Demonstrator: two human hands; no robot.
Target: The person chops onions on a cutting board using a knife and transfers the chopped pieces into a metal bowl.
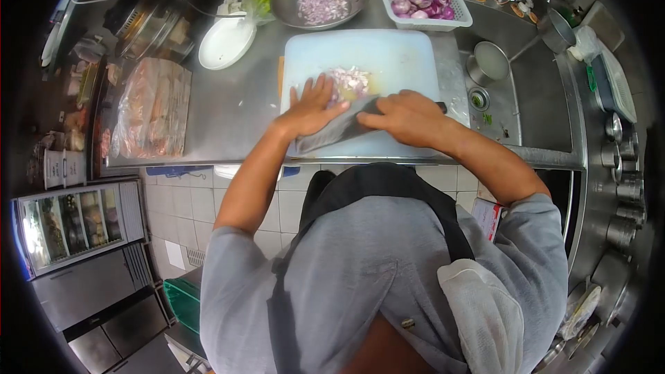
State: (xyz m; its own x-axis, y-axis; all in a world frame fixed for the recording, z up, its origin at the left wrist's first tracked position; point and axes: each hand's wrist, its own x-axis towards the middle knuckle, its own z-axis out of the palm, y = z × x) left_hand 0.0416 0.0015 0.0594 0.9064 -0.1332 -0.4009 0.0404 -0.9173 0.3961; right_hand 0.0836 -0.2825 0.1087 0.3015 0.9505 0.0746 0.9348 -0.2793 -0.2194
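Note:
My right hand (405,118) is wrapped round the dark handle of a wide-bladed kitchen knife (332,133). The blade slants left across the near part of a white cutting board (402,55) and looks a little blurred. Beside the blade, my left hand (312,109) lies with its fingers spread, its thumb pointing towards the knife. Chopped red onion (355,79) is heaped on the board just past the blade, close to the left fingertips. The blade and left hand hide part of the board.
Behind the board stand a metal bowl (282,1) of chopped onion and a white basket (429,25) of whole red onions. A white plate (226,45) and a plastic-wrapped package (154,107) are on the left. The sink (547,90) with a metal pot (489,62) is right.

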